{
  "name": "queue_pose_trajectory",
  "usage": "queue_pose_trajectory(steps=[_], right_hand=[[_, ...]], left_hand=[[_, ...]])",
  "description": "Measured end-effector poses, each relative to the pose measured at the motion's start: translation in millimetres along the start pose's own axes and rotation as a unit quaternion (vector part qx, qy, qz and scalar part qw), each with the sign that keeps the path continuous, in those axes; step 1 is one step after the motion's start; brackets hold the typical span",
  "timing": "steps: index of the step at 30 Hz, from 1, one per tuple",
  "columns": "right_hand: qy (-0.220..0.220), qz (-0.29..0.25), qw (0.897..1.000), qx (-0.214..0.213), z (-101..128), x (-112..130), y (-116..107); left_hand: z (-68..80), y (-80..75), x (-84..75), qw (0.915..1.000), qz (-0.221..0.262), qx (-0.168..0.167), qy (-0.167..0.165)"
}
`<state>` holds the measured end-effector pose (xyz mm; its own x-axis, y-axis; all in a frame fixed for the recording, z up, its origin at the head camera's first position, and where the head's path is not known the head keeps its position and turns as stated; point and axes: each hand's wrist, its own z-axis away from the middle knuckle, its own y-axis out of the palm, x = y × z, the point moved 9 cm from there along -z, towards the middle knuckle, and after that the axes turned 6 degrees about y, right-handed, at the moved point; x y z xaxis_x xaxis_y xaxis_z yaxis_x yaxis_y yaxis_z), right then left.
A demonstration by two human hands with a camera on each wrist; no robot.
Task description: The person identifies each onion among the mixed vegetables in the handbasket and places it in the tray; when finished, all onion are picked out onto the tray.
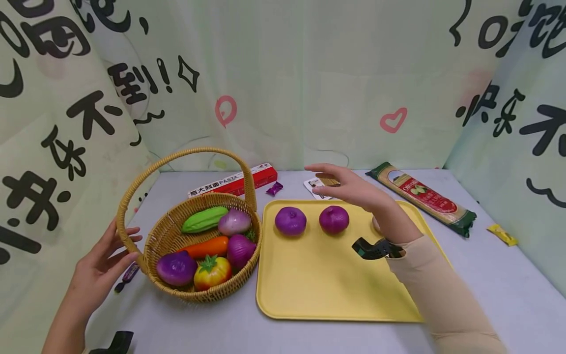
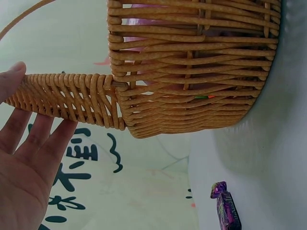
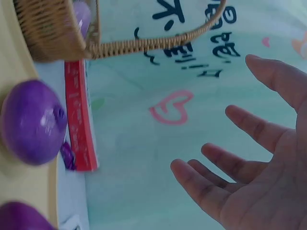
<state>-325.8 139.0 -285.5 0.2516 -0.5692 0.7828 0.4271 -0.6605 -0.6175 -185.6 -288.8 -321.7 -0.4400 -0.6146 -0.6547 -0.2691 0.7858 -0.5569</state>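
Observation:
A wicker basket (image 1: 212, 294) (image 2: 192, 72) stands at the left and holds a green gourd (image 1: 204, 219), a carrot (image 1: 208, 246), a tomato (image 1: 212, 272) and several purple onions. My left hand (image 1: 126, 248) (image 2: 29, 148) lies with straight fingers against the foot of the basket's handle at its left rim. Two purple onions (image 1: 290, 221) (image 1: 333, 219) sit at the back of a yellow tray (image 1: 318, 290). My right hand (image 1: 338, 181) (image 3: 249, 163) hovers open above the right onion and holds nothing. In the right wrist view one onion (image 3: 31, 122) is well apart from the spread fingers.
A red pasta box (image 1: 234, 182) and a purple sweet (image 1: 274, 188) lie behind the basket. A long pasta packet (image 1: 422, 196) and a yellow sweet (image 1: 501, 234) lie right of the tray. Another purple sweet (image 1: 128, 273) (image 2: 225, 208) lies left of the basket. Printed cloth walls enclose three sides.

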Motion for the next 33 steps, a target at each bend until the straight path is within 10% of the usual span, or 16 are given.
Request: queue_pose_trajectory(steps=[15, 33], right_hand=[[-0.096, -0.027, 0.991, 0.089, -36, 82, 71], [-0.120, -0.061, 0.970, 0.200, -75, 121, 174]], left_hand=[[-0.9, -0.6, -2.3, 1.0000, 0.003, -0.003, 0.001], [-0.9, 0.3, -1.8, 0.9999, 0.007, 0.003, 0.008]])
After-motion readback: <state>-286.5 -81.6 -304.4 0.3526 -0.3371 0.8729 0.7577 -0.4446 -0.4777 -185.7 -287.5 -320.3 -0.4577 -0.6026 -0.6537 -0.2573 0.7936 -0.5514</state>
